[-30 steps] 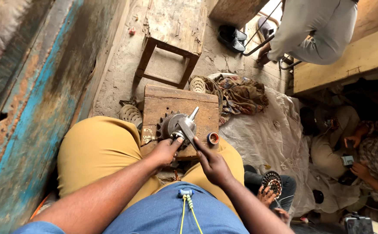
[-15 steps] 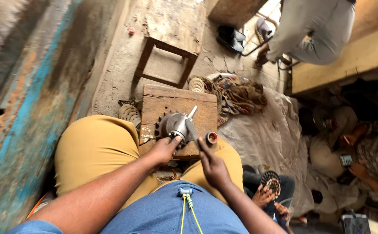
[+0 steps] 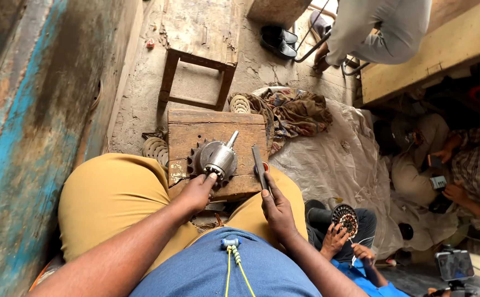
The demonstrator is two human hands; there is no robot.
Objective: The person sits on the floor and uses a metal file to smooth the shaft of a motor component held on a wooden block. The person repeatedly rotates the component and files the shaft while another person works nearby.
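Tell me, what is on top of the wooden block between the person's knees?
On the wooden block lies a metal motor rotor, touched by the left hand. The right hand holds a flat metal tool over it. The rotor hides the surface beneath.

Silver-grey metal motor rotor (image 3: 218, 159), shiny, dark toothed edge. Worn brown wooden block desk (image 3: 196, 132), pale scuffs. Flat grey metal file (image 3: 260, 166), dull. Mustard-yellow trousers (image 3: 113, 198). Blue shirt (image 3: 212, 272); yellow cord (image 3: 233, 275) with light-blue bead. Wall (image 3: 25, 110): flaking turquoise-blue paint over rust-brown and grey. Weathered grey-brown wooden stool (image 3: 201, 33). Crumpled rag (image 3: 295, 113), mottled brown, olive, rust. Off-white plastic sheet (image 3: 339, 165). Black shoes (image 3: 278, 41). Another person's checked sleeve (image 3: 479, 165), grey-brown on pale.
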